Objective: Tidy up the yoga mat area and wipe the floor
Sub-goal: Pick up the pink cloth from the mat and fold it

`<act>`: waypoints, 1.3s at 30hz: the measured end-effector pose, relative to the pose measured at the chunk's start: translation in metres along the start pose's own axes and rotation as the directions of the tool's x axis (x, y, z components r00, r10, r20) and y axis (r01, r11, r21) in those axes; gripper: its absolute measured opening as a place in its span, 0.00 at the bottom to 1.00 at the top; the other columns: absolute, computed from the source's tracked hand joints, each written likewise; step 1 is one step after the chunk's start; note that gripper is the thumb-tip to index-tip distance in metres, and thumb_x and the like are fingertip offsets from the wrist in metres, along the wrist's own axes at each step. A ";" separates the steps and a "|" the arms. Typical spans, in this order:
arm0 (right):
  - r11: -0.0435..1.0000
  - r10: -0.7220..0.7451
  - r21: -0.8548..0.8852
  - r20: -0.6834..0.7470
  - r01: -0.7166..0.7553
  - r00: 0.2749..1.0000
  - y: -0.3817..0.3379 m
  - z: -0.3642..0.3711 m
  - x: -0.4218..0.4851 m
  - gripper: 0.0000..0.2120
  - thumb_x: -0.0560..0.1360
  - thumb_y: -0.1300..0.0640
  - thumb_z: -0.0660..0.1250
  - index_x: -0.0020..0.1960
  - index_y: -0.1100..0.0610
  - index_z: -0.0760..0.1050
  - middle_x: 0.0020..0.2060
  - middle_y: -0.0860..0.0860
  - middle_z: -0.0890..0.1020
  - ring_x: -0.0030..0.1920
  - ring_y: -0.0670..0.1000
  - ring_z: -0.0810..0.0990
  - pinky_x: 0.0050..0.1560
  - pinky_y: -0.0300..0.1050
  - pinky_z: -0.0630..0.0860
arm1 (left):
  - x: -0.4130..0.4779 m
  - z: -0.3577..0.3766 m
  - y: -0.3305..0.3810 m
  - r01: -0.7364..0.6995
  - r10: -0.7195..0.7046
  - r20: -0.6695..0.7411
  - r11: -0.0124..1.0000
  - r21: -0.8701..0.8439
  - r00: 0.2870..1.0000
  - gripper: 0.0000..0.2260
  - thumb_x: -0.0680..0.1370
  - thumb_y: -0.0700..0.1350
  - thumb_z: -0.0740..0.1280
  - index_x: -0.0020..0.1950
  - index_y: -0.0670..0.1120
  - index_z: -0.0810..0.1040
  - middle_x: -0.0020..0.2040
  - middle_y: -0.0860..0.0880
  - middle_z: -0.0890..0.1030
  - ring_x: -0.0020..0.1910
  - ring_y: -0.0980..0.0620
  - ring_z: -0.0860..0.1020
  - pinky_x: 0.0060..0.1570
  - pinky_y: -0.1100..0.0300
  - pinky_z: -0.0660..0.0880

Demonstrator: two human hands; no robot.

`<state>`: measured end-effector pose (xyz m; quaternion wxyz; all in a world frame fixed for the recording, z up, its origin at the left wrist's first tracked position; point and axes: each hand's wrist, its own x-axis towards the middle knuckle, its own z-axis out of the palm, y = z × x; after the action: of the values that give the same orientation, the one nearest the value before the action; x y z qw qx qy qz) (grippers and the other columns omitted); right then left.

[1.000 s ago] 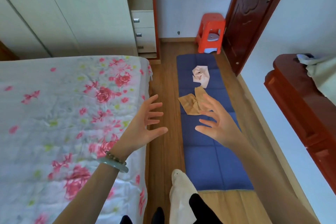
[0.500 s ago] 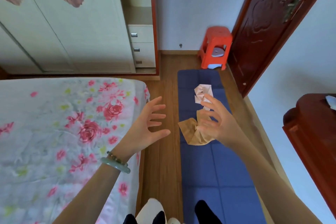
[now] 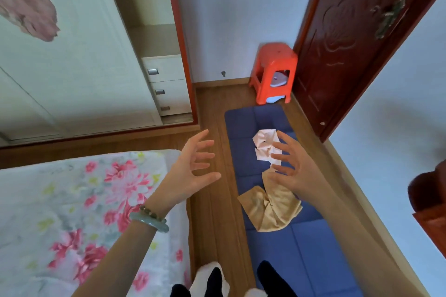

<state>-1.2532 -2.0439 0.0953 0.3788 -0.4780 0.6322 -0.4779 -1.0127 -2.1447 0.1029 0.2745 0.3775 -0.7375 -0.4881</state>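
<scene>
Hands at frame centre: my left hand and right hand spread, empty, above the blue padded yoga mat bearing a crumpled tan cloth and crumpled pale pink cloth.

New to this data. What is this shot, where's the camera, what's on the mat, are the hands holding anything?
No robot here: a person works bare-handed, and the one wide-angle camera sits on their head, looking forward and down. The left hand, with a bracelet on its wrist, and the right hand are both spread open and empty. On the wooden floor beside the floral bed lies a blue yoga mat. On it are a tan cloth and, further away, a crumpled pale pink cloth. An orange stool stands past the mat's far end, by the dark door.
</scene>
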 end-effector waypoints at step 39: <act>0.967 0.255 0.137 -0.533 -0.215 0.806 0.083 -0.144 0.486 0.40 0.67 0.67 0.75 0.67 0.38 0.61 0.64 0.48 0.73 0.59 0.41 0.76 0.57 0.42 0.77 | 0.676 0.043 -0.068 -0.086 0.072 0.635 0.996 -0.010 0.769 0.39 0.69 0.37 0.76 0.72 0.54 0.60 0.66 0.53 0.72 0.59 0.57 0.76 0.53 0.65 0.76</act>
<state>-1.5320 -2.4712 0.0410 0.2552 -0.2260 0.7510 -0.5655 -1.4080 -2.6966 0.0485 0.0263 0.1621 -0.8068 -0.5675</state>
